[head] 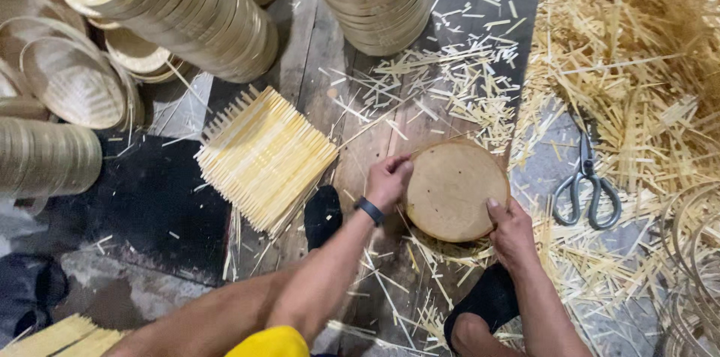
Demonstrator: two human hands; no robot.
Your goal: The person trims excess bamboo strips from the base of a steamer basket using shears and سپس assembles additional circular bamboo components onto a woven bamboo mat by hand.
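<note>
Both hands press on a round wooden disc [455, 190] lying flat on the plank floor [315, 64] between the person's feet: the left hand [388, 181] curls its grip closed over the disc's left edge, and the right hand [511, 231] has its grip wrapped on the lower right edge, thumb on top. A woven bamboo mat [264, 156] lies just left of the disc. Scissors [587, 188] rest to its right among bamboo slivers [637, 64], and stacks of round trays [180, 4] stand beyond.

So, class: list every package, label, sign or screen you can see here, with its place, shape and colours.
None in view: only bare bamboo goods lie around the round wooden disc, which the left hand and right hand press at its edges.
</note>
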